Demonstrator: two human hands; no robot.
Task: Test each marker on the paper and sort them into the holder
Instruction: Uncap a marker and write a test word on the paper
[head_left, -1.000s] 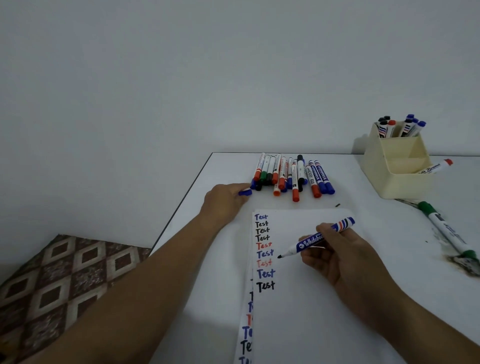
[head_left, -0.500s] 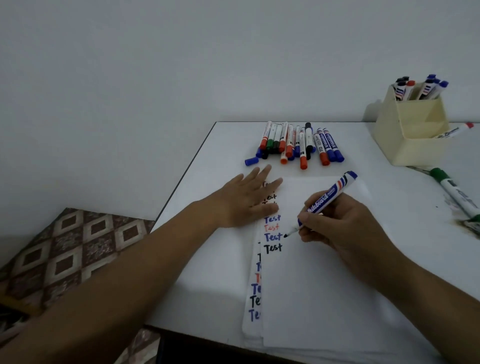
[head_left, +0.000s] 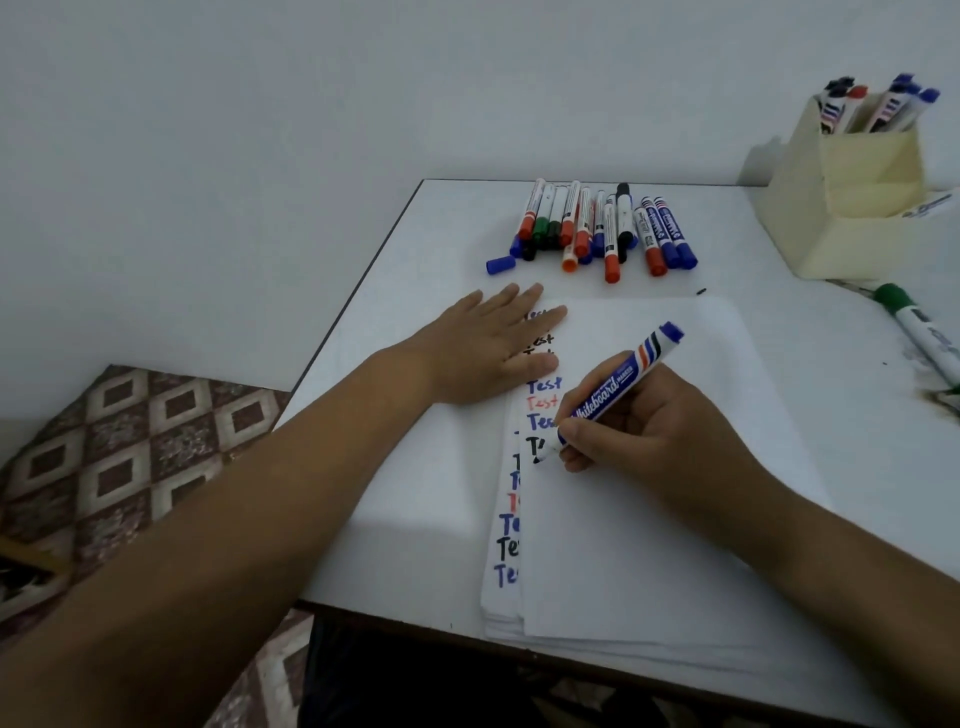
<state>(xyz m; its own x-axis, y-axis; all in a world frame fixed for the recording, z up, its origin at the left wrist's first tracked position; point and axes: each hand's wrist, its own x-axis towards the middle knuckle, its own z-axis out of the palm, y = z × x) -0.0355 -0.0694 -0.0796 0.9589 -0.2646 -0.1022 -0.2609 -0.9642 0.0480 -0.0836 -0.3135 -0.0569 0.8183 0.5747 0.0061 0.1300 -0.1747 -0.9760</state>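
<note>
- The blue marker (head_left: 613, 392) is sitting in the right hand (head_left: 641, 431), uncapped, slanting up and away, with its tip touching the paper (head_left: 649, 493) beside the lowest black "Test" in the column of test words (head_left: 543, 387).
- The right hand's thumb and fingers are pinching the lower barrel close to the tip, in a writing grip; the remaining fingers are curling underneath.
- Judging by its look, the marker is a light, stiff plastic tube with a smooth, somewhat slippery label, so a low pinch near the nib is giving the best control; the felt tip is the soft part and is probably wanting only light pressure.
- The paper is thin and limp, lying as the top sheet of a stack near the table's front edge, and it is likely sliding easily under a stroke unless held.
- The left hand (head_left: 491, 353) is lying flat, fingers straight and slightly spread, pressing the upper left corner of the paper and covering part of the topmost words.
- A loose blue cap (head_left: 501, 264) is lying on the table (head_left: 395, 332) just beyond the left fingertips, apart from them.
- The untested markers (head_left: 602, 228) are lying side by side past the paper's far edge.
- The cream holder (head_left: 852, 208) is standing at the far right, well apart, with several markers upright in its rear compartment.
- A green marker (head_left: 919, 332) is lying on the table near the holder.
</note>
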